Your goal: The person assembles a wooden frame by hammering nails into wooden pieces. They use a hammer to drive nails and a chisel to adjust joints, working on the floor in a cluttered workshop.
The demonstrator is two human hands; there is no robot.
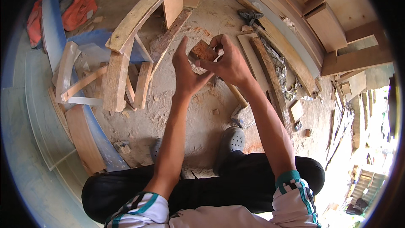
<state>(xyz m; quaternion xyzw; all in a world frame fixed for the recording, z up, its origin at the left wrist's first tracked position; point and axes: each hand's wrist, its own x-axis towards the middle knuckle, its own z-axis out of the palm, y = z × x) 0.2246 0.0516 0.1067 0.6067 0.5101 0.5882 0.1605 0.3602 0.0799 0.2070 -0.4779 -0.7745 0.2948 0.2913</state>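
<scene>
My right hand (228, 63) is closed, its fingers and thumb pinching the edge of a small reddish-brown block (203, 50) with a rough, speckled face. My left hand (185, 74) is beside it, to the left of the block, fingers up and thumb stretched toward my right hand. A gap shows between the left fingers and the block. Below my right hand, a wooden handle (237, 94) slants over the floor; its upper end is partly hidden. A grey stone (243, 117) sits by its lower end.
A rough wooden frame (117, 78) stands at left, with a blue-and-white panel (54, 19) behind it. Long planks (270, 69) lie at right, below wooden cabinetry (327, 25). Orange cloth (79, 9) lies far left. Wood scraps and dust cover the floor (198, 120).
</scene>
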